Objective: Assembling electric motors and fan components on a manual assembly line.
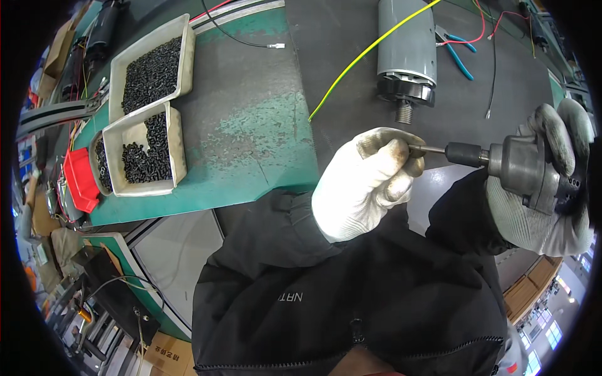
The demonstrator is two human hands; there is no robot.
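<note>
My right hand (533,219), in a white knit glove with grey, worn fingertips, grips a dark grey power screwdriver (520,166). The tool lies nearly level, its thin bit (429,149) pointing left out of a black sleeve. At the bit's tip is my left hand (360,188), gloved the same way, with fingers curled and thumb pressed in. Whatever sits between those fingers is hidden. Just beyond the left hand lies a grey cylindrical motor (406,44) with a black end ring and a threaded shaft facing me.
Two white bins (182,150) of small black screws stand on the left of the green-and-grey bench, beside a red tray (80,182). Blue-handled pliers (461,59) lie right of the motor. A yellow-green wire (357,59) arcs across it; a black lead (492,75) lies farther right.
</note>
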